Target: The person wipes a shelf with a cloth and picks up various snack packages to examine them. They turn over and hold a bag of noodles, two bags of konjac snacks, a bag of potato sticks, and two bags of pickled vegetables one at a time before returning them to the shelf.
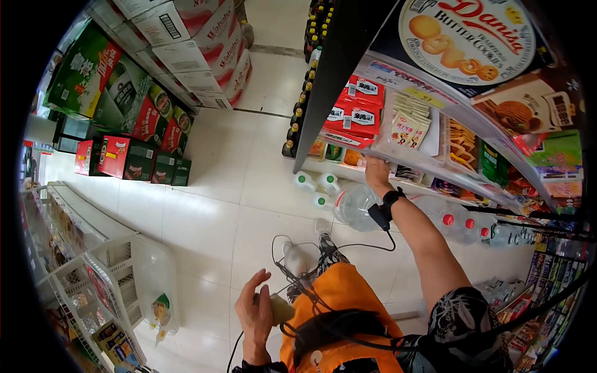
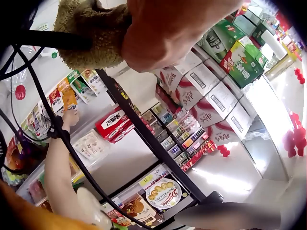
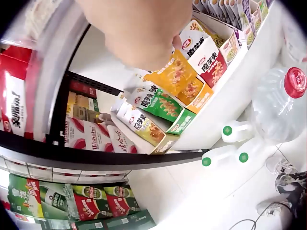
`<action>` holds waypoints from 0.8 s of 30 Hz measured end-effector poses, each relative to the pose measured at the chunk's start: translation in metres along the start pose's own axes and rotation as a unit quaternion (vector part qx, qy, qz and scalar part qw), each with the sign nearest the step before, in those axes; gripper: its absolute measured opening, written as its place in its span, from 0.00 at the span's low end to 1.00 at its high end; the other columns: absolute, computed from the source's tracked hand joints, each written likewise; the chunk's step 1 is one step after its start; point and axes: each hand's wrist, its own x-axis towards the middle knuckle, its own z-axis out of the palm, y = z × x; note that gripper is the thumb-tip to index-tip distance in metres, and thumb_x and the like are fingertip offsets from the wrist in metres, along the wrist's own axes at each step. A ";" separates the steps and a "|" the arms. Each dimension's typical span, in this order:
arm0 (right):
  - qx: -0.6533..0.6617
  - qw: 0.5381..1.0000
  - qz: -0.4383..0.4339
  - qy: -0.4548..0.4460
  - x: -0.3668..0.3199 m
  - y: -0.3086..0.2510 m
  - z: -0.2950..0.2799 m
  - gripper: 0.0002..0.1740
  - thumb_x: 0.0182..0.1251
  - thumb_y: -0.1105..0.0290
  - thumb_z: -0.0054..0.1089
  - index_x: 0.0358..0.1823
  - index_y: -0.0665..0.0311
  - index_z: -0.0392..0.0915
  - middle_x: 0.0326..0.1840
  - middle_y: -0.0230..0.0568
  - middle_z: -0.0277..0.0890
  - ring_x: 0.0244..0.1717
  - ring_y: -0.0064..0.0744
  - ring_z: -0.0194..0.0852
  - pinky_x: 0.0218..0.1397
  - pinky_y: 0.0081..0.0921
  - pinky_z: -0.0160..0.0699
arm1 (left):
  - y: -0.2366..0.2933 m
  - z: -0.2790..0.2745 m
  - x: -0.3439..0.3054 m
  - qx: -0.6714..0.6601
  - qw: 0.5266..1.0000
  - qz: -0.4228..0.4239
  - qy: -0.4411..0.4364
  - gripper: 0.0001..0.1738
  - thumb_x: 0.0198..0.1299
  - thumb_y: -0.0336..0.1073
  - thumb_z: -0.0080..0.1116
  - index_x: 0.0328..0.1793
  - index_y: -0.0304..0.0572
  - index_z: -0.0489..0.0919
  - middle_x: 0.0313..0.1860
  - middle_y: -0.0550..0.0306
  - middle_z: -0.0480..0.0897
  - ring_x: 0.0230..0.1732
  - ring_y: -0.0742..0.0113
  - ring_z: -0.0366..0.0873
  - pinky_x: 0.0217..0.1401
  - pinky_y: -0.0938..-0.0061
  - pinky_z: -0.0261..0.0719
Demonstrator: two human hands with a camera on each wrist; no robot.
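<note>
My right hand (image 1: 377,176) reaches under the red-packet shelf to the lowest tier. In the right wrist view its curled fingers are at the top of an orange snack packet (image 3: 175,74), which rises from its display box; the fingertips are mostly hidden. Green snack packets (image 3: 158,103) and white-and-red ones (image 3: 207,60) stand in boxes on either side. Held low before the body, my left hand (image 1: 254,314) grips a brownish-green terry cloth (image 1: 281,309), whose fuzzy bulk (image 2: 88,40) shows beside the hand in the left wrist view.
Large clear water bottles (image 1: 357,208) and white jugs with green caps (image 1: 305,181) stand on the floor by the shelf. Black cables (image 1: 311,292) hang across the body. Stacked cartons (image 1: 193,50), beer boxes (image 1: 127,158) and a white basket rack (image 1: 93,280) stand at left.
</note>
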 end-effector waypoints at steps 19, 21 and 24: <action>-0.115 0.990 0.041 -0.070 -0.001 0.091 -0.006 0.22 0.64 0.52 0.52 0.49 0.60 0.78 0.48 0.52 0.78 0.49 0.56 0.75 0.50 0.48 0.74 | 0.020 0.033 0.001 -0.044 0.997 -0.053 0.021 0.16 0.63 0.22 0.47 0.56 0.33 0.76 0.45 0.49 0.84 0.44 0.69 0.79 0.45 0.79 0.76; -0.131 0.989 0.012 -0.062 -0.003 0.094 -0.007 0.22 0.65 0.51 0.52 0.47 0.61 0.79 0.46 0.52 0.79 0.48 0.55 0.76 0.49 0.48 0.74 | 0.022 0.036 -0.001 -0.045 0.997 -0.058 0.020 0.16 0.63 0.22 0.47 0.56 0.33 0.76 0.45 0.49 0.84 0.45 0.69 0.79 0.46 0.78 0.76; -0.172 0.984 -0.032 0.013 -0.013 0.115 0.014 0.21 0.66 0.52 0.51 0.44 0.63 0.80 0.42 0.51 0.80 0.46 0.55 0.76 0.48 0.48 0.73 | 0.021 0.038 -0.005 -0.046 0.997 -0.058 0.025 0.16 0.63 0.22 0.46 0.56 0.33 0.76 0.45 0.49 0.84 0.45 0.68 0.80 0.47 0.78 0.76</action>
